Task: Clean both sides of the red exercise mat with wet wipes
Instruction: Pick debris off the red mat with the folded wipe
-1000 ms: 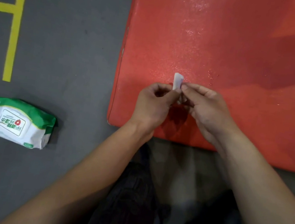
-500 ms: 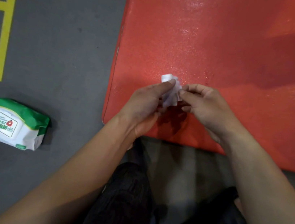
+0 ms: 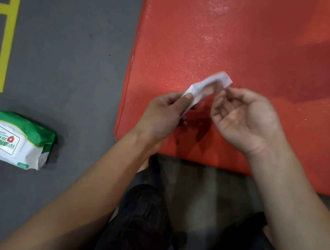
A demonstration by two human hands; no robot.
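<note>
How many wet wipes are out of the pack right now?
1. A single white wet wipe is stretched between the left hand and the right hand, above the red exercise mat. More may be hidden inside the wet wipes pack on the floor.

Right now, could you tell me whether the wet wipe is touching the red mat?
Apart. The head view shows the wipe stretched between both hands, left hand and right hand, above the mat.
</note>
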